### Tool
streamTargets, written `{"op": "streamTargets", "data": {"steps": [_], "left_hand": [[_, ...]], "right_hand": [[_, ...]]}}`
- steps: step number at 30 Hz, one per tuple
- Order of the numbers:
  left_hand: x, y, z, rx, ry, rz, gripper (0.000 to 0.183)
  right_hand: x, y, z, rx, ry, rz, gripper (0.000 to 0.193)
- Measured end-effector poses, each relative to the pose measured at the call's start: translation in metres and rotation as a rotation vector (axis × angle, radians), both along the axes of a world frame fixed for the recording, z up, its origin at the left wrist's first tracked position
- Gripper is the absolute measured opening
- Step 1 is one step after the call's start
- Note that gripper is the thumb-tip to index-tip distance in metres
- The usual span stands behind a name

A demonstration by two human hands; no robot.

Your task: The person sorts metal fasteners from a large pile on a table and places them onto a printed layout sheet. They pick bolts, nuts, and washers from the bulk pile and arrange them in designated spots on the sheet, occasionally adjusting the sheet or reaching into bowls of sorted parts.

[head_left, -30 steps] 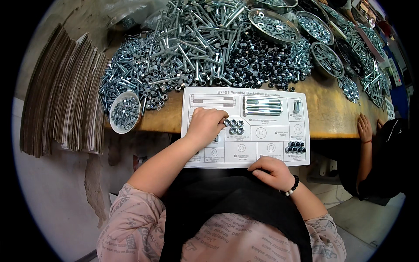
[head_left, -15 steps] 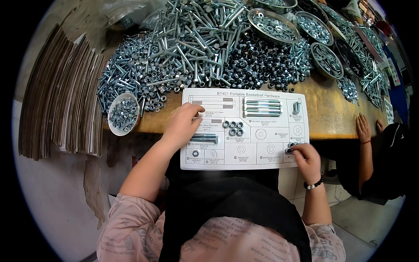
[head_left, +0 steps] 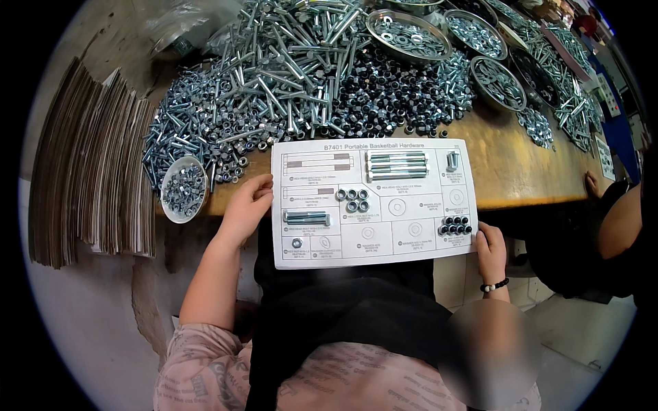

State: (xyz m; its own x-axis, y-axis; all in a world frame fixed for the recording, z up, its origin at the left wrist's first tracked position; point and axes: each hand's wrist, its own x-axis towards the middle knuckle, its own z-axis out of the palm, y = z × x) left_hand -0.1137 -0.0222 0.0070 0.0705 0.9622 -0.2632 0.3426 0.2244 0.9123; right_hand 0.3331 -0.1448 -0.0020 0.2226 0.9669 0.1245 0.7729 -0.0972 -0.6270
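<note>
1. Two bare hands are at opposite edges of one white rectangular printed paper sheet (head_left: pixel 384 248). The left hand (head_left: pixel 248 211) has its fingertips at the left edge; whether they pinch it, I cannot tell. The right hand (head_left: pixel 491 252) grips the right edge, near its lower corner.
2. The sheet's far part lies on the yellowish wooden table (head_left: pixel 524 179), beside the heap of silver bolts and nuts (head_left: pixel 288 75). Its near part reaches past the table edge, above the black cloth apron (head_left: pixel 343 308).
3. Bare wood gives open room to the right of the sheet; to the left, only a narrow space separates it from the white round bowl of nuts (head_left: pixel 184 190).
4. The sheet's long axis runs left to right, the right end slightly farther away, its heading at the far edge.
5. On it, the long silver hex bolts (head_left: pixel 397 166) and the shorter silver bolts (head_left: pixel 306 218) also lie left to right. Five silver ring-like nuts (head_left: pixel 353 199) and two rows of dark-topped nuts (head_left: pixel 455 225) stand in groups.
</note>
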Motion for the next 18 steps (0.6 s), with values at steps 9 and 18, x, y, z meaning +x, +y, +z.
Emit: {"op": "streamTargets", "data": {"steps": [9, 18], "left_hand": [[-0.002, 0.009, 0.021, -0.277, -0.250, 0.131, 0.039], [0.066, 0.018, 0.025, -0.361, -0.301, 0.036, 0.043]], "right_hand": [[0.001, -0.005, -0.006, -0.115, 0.842, -0.293, 0.029], [0.059, 0.001, -0.017, 0.104, 1.196, -0.504, 0.035]]}}
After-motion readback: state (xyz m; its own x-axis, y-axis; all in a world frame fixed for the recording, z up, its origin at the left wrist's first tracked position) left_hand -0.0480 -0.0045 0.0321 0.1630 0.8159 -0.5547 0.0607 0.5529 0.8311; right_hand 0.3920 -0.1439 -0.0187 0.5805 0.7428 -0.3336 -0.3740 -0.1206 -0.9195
